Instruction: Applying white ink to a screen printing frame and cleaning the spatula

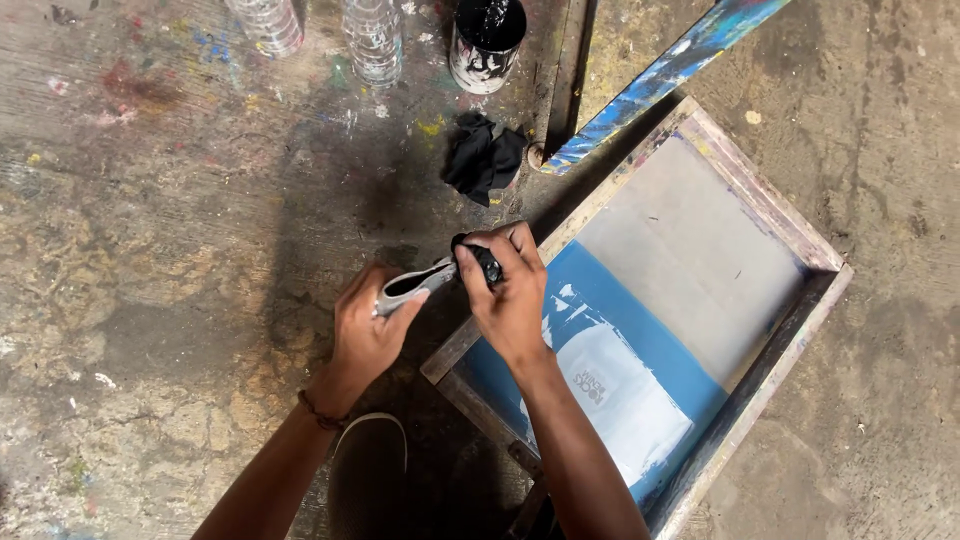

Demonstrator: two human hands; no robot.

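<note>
Centre frame: left hand (368, 330) clenched around a grey spoon-like tool (415, 284), right hand (508, 295) fingers pinching a black rag (484, 262) against its tip. Just right, blue-coated printing screen frame (745, 395) on the stained floor (150, 200); above, crumpled black cloth (484, 155) and black paint can (485, 40).

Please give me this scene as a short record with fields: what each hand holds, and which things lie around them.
left hand: grips the grey handle of a tool
right hand: closed on a black cloth at the tool's tip
screen frame: wooden, lies on the floor at the right; blue mesh with a white patch
black rag: crumpled on the floor above the hands
black pot: top edge, stained
plastic bottles: two, clear, top edge
squeegee: paint-smeared, rests across the frame's upper corner
floor: concrete, paint-stained
</note>
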